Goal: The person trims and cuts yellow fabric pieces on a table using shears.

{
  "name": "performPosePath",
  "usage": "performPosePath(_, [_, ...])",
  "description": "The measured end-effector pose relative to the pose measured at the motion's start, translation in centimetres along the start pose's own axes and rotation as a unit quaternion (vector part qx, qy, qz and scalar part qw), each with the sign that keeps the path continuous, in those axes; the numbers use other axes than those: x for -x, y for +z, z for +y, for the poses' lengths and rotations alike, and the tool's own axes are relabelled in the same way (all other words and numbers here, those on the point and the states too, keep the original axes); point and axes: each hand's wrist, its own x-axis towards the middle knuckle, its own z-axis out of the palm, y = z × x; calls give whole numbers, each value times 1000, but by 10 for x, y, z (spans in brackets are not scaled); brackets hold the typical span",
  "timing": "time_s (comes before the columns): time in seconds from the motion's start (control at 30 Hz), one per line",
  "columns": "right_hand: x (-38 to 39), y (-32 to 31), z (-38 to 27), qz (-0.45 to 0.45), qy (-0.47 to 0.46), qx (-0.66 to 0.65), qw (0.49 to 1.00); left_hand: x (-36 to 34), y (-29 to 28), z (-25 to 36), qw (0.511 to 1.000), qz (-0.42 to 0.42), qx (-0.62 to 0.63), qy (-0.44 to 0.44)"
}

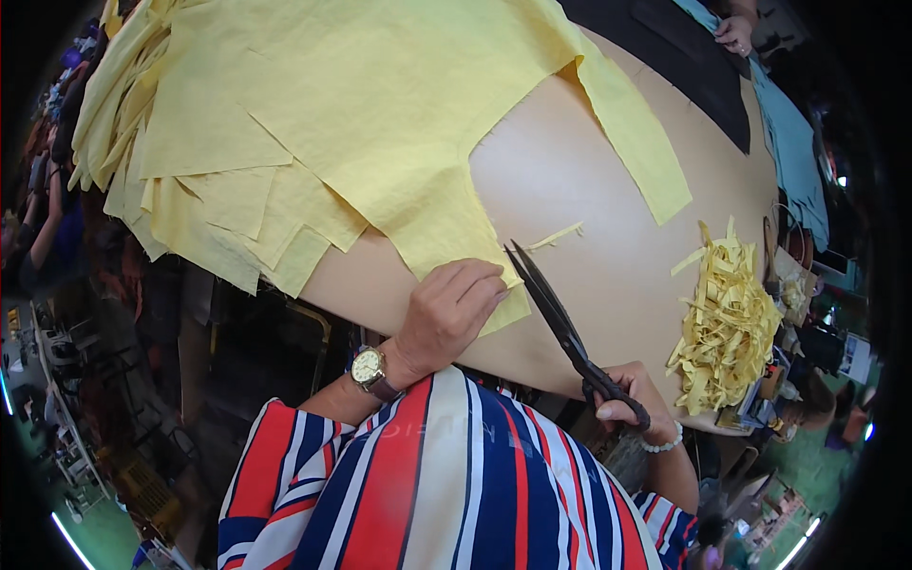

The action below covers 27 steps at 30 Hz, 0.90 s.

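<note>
Both hands sit at the near edge of the table [570, 171], apart from each other. With fingers bunched, the left hand [446, 313] is clamped on a narrow end of the yellow cloth [389, 123]; how the thumb lies beneath, I cannot tell. That grip probably keeps the end flat and steady, its edge turned toward the blades. Wrapped around the handles of the black scissors [560, 328], the right hand [627, 389] points them away from the body, up and leftward. Their tips part slightly just beside the cloth's edge; whether they touch it is unclear. Held low by the handles, they likely leave the blades free and the wrist room to move.

Most of the cloth spreads over the far left of the table, which seems to bear its weight so that only the end needs holding. Under it, more yellow pieces [204, 204] fan out, some corners hanging past the near edge. A thin strip [556, 237] lies near the scissor tips. Trimmings [727, 328] heap at the right, well apart from the cloth, perhaps to leave the middle free for handling. Beyond are black fabric [679, 47] and blue fabric [793, 142], with a co-worker's hand [734, 34] near both.
</note>
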Motion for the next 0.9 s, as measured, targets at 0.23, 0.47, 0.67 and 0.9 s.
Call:
performPosePath(0.23, [-7,-2,-9,-21,15,26,999,3,-1,-1,1000,4,0,17])
performPosePath(0.47, [-22,7,-16,-13,3,20,1000,5,0,-1,999,-23,-4,50])
performPosePath(0.67, [-26,9,-12,-6,1,21,1000,6,1,-1,997,-31,7,64])
performPosePath(0.9, [-27,12,-11,17,12,53,998,8,2,-3,997,-33,8,68])
